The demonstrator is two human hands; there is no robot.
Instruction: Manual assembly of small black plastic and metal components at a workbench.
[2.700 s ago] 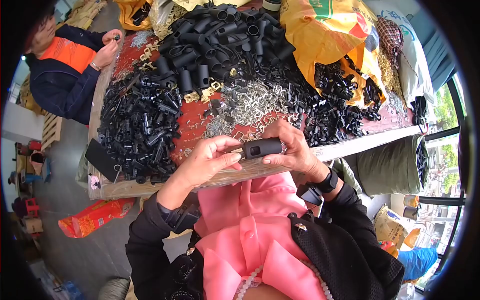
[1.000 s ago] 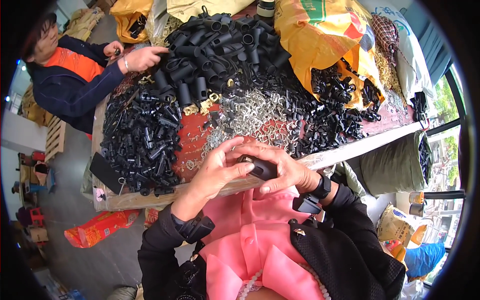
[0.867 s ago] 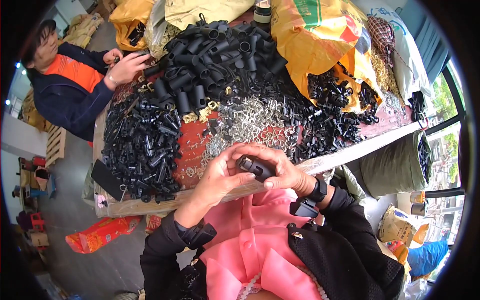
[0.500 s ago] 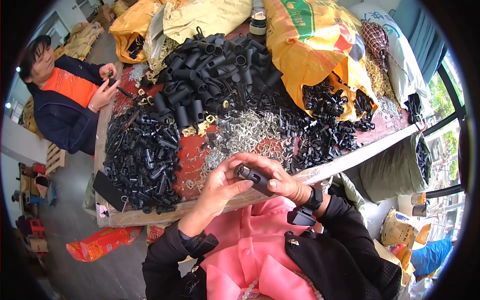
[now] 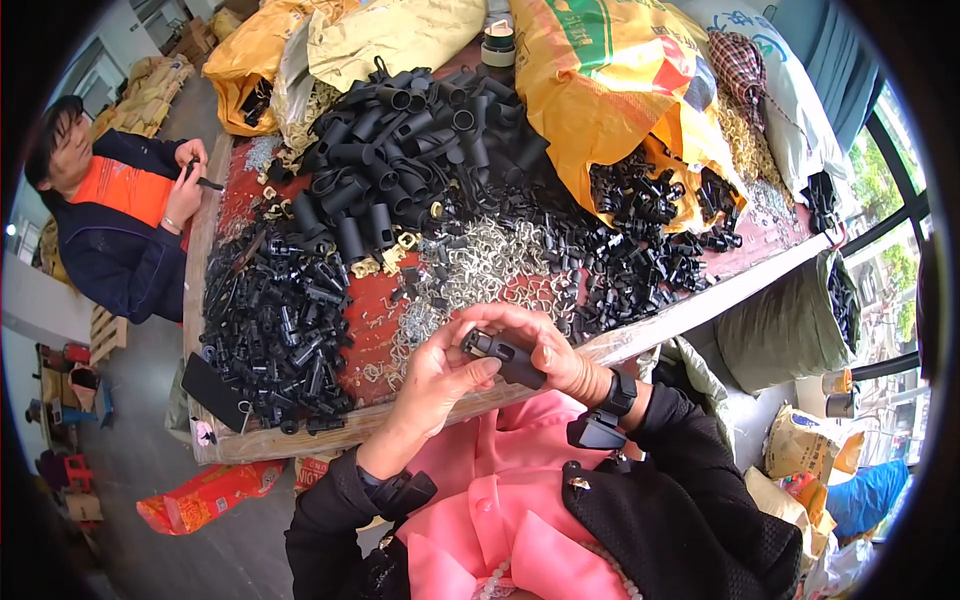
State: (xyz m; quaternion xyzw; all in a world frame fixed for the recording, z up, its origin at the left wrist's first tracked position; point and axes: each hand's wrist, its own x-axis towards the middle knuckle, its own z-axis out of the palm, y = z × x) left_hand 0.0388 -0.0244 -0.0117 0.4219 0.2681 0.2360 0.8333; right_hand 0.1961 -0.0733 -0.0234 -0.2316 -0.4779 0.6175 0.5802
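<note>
Above the table's near edge, my two hands share a black slotted plastic tube (image 5: 518, 367) with a fitting showing in its left end. My left hand (image 5: 437, 378) is closed on that end, its thumb laid along the near side. My right hand (image 5: 560, 358) curls around the other end, with its fingers arching over the far side and partly hiding it. Beyond the hands lies a heap of silvery bent wire clips (image 5: 495, 262). To their left is a pile of small black plastic fittings (image 5: 290, 335).
Larger black tubes (image 5: 350, 155) are heaped mid-table. A yellow sack (image 5: 575, 110) spills black parts (image 5: 640, 190) at the right. A dark flat panel (image 5: 213, 392) rests at the near left corner. A co-worker (image 5: 120, 220) stands at the left edge, handling a small dark part.
The view has shifted slightly, so the table appears farther left. My right thumb has moved up a little along the tube. The co-worker's hands have come closer together around the dark part.
</note>
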